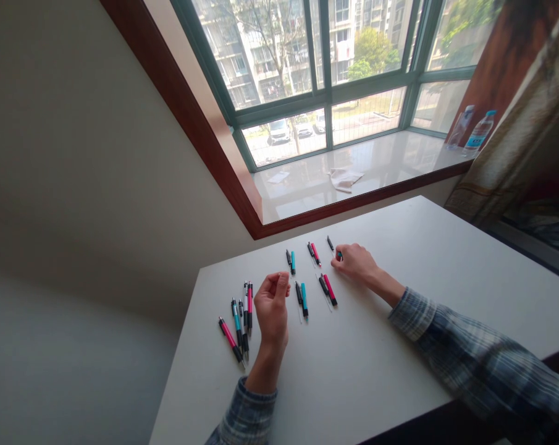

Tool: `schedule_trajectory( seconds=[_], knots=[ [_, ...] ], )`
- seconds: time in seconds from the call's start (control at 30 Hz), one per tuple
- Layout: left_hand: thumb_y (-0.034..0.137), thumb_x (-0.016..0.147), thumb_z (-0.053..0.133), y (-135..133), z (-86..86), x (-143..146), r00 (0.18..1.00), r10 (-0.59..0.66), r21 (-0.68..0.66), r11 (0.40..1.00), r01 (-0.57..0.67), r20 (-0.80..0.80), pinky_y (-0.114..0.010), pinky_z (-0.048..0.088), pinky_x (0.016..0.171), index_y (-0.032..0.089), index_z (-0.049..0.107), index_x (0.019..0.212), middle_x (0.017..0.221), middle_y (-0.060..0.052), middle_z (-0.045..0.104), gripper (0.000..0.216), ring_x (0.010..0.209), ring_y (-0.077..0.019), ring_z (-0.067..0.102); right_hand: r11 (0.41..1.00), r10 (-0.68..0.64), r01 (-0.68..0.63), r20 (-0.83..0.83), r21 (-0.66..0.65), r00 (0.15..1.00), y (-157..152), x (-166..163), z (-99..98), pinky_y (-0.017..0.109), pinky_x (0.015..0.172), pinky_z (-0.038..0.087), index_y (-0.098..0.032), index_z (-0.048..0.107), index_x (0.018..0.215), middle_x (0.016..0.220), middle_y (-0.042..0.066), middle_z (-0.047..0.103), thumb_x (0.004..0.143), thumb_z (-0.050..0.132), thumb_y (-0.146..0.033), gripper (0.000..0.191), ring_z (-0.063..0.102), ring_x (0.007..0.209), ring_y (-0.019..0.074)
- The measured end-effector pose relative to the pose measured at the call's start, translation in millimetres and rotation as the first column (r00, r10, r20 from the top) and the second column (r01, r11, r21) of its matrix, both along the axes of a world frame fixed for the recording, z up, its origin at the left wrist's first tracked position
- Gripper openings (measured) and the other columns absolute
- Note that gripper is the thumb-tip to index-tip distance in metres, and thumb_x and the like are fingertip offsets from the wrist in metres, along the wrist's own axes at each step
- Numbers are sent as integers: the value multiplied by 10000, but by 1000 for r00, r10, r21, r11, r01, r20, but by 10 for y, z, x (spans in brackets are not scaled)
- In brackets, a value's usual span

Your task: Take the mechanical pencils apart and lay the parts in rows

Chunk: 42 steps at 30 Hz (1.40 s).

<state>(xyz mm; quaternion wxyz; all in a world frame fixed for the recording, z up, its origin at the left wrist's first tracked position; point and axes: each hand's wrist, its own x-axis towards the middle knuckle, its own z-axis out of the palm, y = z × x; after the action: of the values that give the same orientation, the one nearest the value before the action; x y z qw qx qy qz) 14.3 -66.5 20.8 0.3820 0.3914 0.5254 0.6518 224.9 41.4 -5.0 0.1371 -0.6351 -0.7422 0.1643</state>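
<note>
My right hand (356, 263) is pinched round a small teal pen part (339, 254) at the far side of the table, mostly hidden by the fingers. Just beyond it lies a black pen part (330, 243). My left hand (272, 306) is raised with thumb and forefinger pressed together; whatever is between them is too small to name. Between the hands lie taken-apart pens in small groups: a teal barrel (304, 299) beside a black part, a red barrel (330, 290), another teal barrel (293, 262) and another red barrel (315, 253). Thin refills lie alongside some.
Several whole pens, among them a red pen (231, 342) and a teal pen (236, 322), lie left of my left hand on the white table (381, 364). Behind the table, a window sill (307, 191) holds a crumpled cloth (346, 179) and plastic bottles (479, 133).
</note>
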Motion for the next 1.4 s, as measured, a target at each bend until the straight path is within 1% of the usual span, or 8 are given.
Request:
schedule_trajectory(
  seconds=[0.33, 0.43, 0.5, 0.67, 0.77, 0.87, 1.17, 1.4],
  knots=[
    [459, 785, 835, 30, -12, 3, 1000, 8, -24, 1000, -8, 2, -244, 486, 718, 173, 797, 1009, 877, -41, 718, 365, 742, -123, 567, 1000, -5, 5, 0, 2, 1000, 5, 47, 19, 284, 636, 385, -199, 736, 899, 892, 118, 748, 913, 629, -398, 227, 659, 749, 229],
    [476, 792, 822, 30, -16, 3, 1000, -21, -61, 998, 20, -12, -261, 507, 749, 179, 810, 1061, 973, -76, 753, 401, 792, -142, 603, 997, 13, -8, -68, 80, 998, -10, 75, 95, 278, 635, 383, -201, 732, 872, 831, 91, 744, 928, 644, -416, 238, 647, 714, 209],
    [495, 818, 794, 24, -17, 8, 997, -71, -95, 993, 67, -40, -272, 515, 760, 180, 813, 1081, 1014, -90, 759, 411, 806, -151, 618, 984, 96, -64, -189, 167, 977, -53, 59, 164, 264, 640, 387, -204, 722, 849, 764, 49, 728, 944, 649, -402, 231, 619, 661, 171],
    [513, 879, 730, 6, 3, 25, 982, -128, -111, 987, 113, -137, -286, 522, 755, 180, 809, 1110, 1026, -99, 765, 413, 832, -175, 640, 891, 451, -341, -490, 301, 746, -301, -138, 298, 220, 620, 406, -200, 741, 871, 722, -7, 705, 929, 714, -415, 225, 544, 592, 103],
    [499, 903, 706, 7, 31, 24, 966, -149, -97, 987, 131, -212, -297, 523, 784, 200, 808, 1117, 1080, -94, 767, 381, 891, -196, 657, 852, 523, -412, -575, 323, 630, -449, -266, 330, 204, 593, 394, -202, 765, 895, 737, -13, 708, 921, 728, -422, 225, 518, 592, 90],
    [465, 913, 703, 13, 59, 30, 946, -191, -84, 981, 175, -262, -296, 520, 797, 231, 814, 1113, 1126, -85, 759, 327, 946, -212, 668, 853, 519, -408, -617, 326, 591, -523, -327, 351, 202, 587, 394, -192, 777, 892, 736, -10, 710, 936, 710, -417, 239, 499, 592, 89],
    [408, 910, 713, -13, 129, 69, 944, -218, -61, 976, 209, -249, -297, 529, 810, 234, 830, 1047, 1187, -96, 733, 250, 1058, -241, 676, 906, 423, -302, -657, 297, 623, -480, -308, 346, 223, 617, 436, -180, 786, 873, 691, 1, 696, 899, 734, -504, 328, 541, 601, 112],
    [427, 909, 713, -14, 119, 71, 943, -228, -70, 974, 218, -241, -297, 532, 805, 232, 824, 1087, 1221, -101, 721, 286, 1066, -245, 668, 899, 425, -356, -703, 255, 571, -513, -324, 342, 222, 609, 434, -172, 781, 897, 750, 9, 714, 919, 701, -496, 335, 568, 634, 117]
  ],
)
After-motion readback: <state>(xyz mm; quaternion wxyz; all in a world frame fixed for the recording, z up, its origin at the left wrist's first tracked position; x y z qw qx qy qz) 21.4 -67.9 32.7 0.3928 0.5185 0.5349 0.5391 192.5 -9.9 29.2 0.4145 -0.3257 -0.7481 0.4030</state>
